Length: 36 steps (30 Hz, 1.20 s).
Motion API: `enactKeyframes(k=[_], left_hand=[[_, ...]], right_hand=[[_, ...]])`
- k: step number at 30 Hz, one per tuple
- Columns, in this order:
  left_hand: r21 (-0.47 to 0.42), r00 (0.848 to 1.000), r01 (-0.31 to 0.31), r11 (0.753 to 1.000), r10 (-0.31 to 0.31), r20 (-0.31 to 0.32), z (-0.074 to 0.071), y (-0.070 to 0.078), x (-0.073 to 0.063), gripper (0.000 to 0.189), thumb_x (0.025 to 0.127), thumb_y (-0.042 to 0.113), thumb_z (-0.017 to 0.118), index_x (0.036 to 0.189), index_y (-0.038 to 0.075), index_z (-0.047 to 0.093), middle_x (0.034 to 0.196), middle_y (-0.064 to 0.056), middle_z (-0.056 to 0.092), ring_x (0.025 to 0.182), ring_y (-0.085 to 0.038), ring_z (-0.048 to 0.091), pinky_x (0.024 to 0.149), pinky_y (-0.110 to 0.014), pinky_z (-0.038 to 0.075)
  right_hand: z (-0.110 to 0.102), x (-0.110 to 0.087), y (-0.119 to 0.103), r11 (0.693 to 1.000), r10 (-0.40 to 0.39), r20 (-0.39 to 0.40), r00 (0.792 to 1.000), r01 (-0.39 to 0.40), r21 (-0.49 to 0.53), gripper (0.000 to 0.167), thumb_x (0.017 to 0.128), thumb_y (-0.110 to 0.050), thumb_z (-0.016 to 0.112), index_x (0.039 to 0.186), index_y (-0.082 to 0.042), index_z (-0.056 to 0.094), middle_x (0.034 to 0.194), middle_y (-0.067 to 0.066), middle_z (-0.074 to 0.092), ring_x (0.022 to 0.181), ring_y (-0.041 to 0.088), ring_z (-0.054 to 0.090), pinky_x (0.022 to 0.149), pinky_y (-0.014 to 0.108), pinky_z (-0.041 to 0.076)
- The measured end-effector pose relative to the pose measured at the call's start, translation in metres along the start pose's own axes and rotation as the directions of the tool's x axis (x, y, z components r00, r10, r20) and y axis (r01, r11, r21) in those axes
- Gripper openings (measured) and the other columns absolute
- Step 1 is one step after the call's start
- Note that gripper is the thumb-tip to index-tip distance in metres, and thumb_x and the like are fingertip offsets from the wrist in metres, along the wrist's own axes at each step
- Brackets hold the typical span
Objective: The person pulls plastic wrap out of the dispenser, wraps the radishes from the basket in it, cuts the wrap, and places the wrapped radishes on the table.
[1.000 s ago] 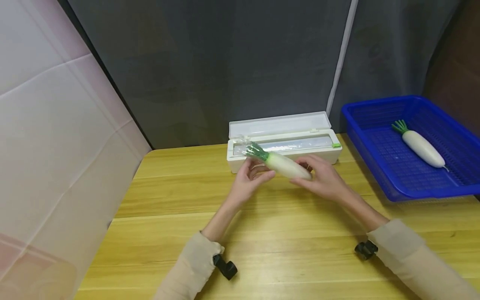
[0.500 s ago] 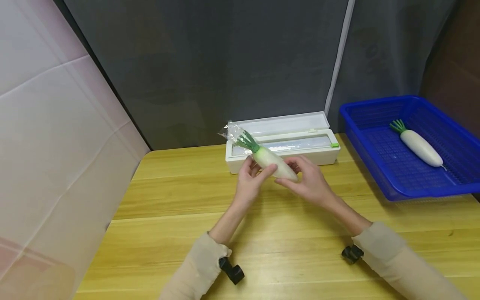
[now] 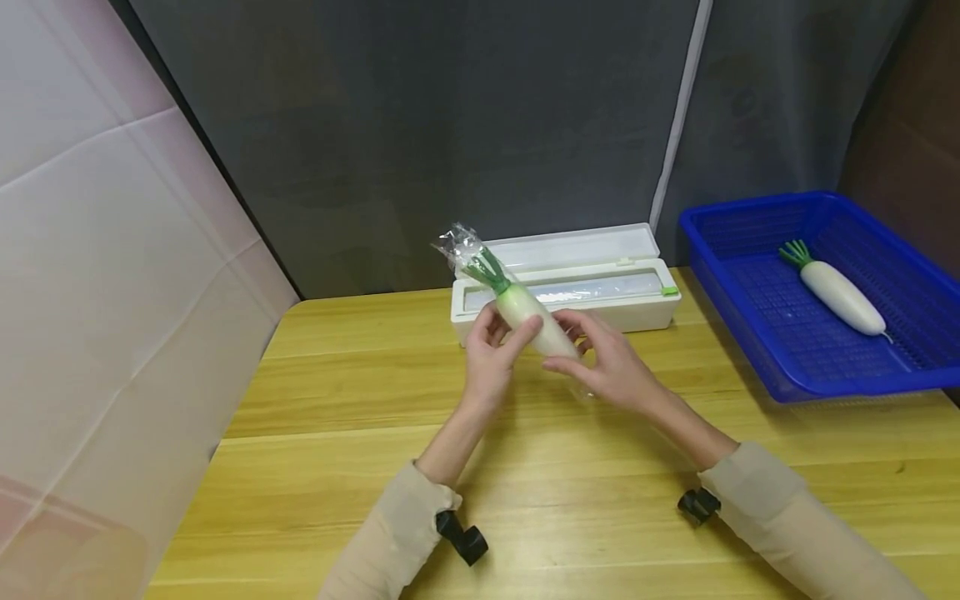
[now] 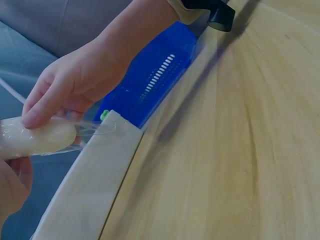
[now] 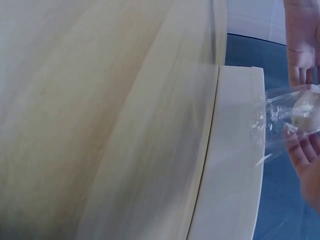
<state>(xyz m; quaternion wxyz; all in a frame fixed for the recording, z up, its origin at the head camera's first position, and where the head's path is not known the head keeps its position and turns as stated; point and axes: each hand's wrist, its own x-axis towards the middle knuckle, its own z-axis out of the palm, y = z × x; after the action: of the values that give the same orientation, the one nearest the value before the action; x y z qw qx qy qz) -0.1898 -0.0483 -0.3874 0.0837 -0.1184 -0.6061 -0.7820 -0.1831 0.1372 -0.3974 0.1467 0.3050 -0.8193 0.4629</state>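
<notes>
Between my two hands is a white radish [image 3: 534,317] with green stem stubs, held tilted above the table with its leafy end up and to the left. Clear plastic film [image 3: 459,243] wraps it and sticks out loosely past the stems. My left hand [image 3: 491,354] grips the radish's middle, thumb on top and fingers beneath. The right hand [image 3: 603,358] pinches the lower end between thumb and fingers. In the right wrist view, crumpled film [image 5: 272,117] trails beyond the radish's tip.
Behind the hands stands a white cling film box [image 3: 570,317], its lid [image 3: 570,247] raised and a film roll [image 3: 600,288] inside. A blue basket [image 3: 795,385] on the right contains a second radish [image 3: 843,297]. A grey curtain [image 3: 375,150] closes off the back.
The wrapped radish has moved left and turned steeper, its stem end rising. My right hand has shifted left with it, and the left hand's hold has moved onto the radish's body.
</notes>
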Motion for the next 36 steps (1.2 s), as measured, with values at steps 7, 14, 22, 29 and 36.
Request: enactKeyframes(k=[7, 14, 22, 29, 36], left_hand=[[0.022, 0.999, -0.008, 1.000, 0.009, -0.034, -0.009, 0.005, 0.006, 0.048, 0.089, 0.008, 0.073, 0.132, -0.002, 0.057, 0.120, -0.016, 0.062, 0.106, -0.022, 0.062, 0.093, -0.033, 0.054], [0.051, 0.998, -0.031, 0.998, 0.034, -0.049, -0.018, 0.010, 0.009, 0.046, 0.088, 0.004, 0.073, 0.130, -0.005, 0.058, 0.116, -0.014, 0.062, 0.102, -0.020, 0.062, 0.089, -0.030, 0.055], [0.113, 0.998, -0.038, 0.993, 0.043, -0.046, -0.033, 0.014, 0.009, 0.047, 0.088, 0.005, 0.074, 0.131, -0.004, 0.059, 0.117, -0.015, 0.063, 0.101, -0.020, 0.061, 0.089, -0.030, 0.055], [0.191, 0.996, -0.044, 0.981, 0.057, -0.066, -0.047, 0.017, 0.009, 0.042, 0.088, 0.006, 0.074, 0.125, -0.005, 0.061, 0.111, -0.011, 0.064, 0.098, -0.018, 0.060, 0.086, -0.027, 0.053], [0.214, 0.993, -0.041, 0.976, 0.063, -0.099, -0.058, 0.021, 0.010, 0.041, 0.089, 0.007, 0.073, 0.125, -0.006, 0.061, 0.109, -0.010, 0.063, 0.097, -0.017, 0.059, 0.084, -0.025, 0.053]], right_hand=[[-0.001, -0.002, 0.004, 1.000, -0.010, 0.019, 1.000, 0.010, 0.006, 0.059, 0.086, -0.010, 0.081, 0.138, -0.003, 0.054, 0.118, 0.010, 0.063, 0.094, 0.025, 0.061, 0.073, 0.036, 0.056], [-0.006, -0.001, 0.006, 0.996, -0.042, 0.056, 0.998, 0.046, -0.071, 0.053, 0.092, -0.013, 0.076, 0.139, -0.004, 0.053, 0.118, 0.013, 0.063, 0.095, 0.026, 0.061, 0.076, 0.039, 0.056], [-0.019, -0.001, 0.013, 0.973, -0.099, 0.060, 0.993, 0.109, -0.202, 0.050, 0.093, -0.014, 0.074, 0.137, -0.004, 0.054, 0.118, 0.009, 0.062, 0.095, 0.022, 0.060, 0.076, 0.041, 0.055], [-0.038, 0.005, 0.021, 0.978, -0.075, 0.000, 0.997, 0.073, -0.198, 0.050, 0.092, -0.009, 0.073, 0.137, 0.001, 0.053, 0.116, 0.014, 0.060, 0.095, 0.026, 0.060, 0.080, 0.041, 0.053], [-0.057, 0.007, 0.028, 0.966, -0.079, -0.045, 0.996, 0.065, -0.249, 0.051, 0.091, -0.008, 0.075, 0.137, 0.000, 0.053, 0.117, 0.019, 0.061, 0.095, 0.026, 0.059, 0.079, 0.043, 0.052]])
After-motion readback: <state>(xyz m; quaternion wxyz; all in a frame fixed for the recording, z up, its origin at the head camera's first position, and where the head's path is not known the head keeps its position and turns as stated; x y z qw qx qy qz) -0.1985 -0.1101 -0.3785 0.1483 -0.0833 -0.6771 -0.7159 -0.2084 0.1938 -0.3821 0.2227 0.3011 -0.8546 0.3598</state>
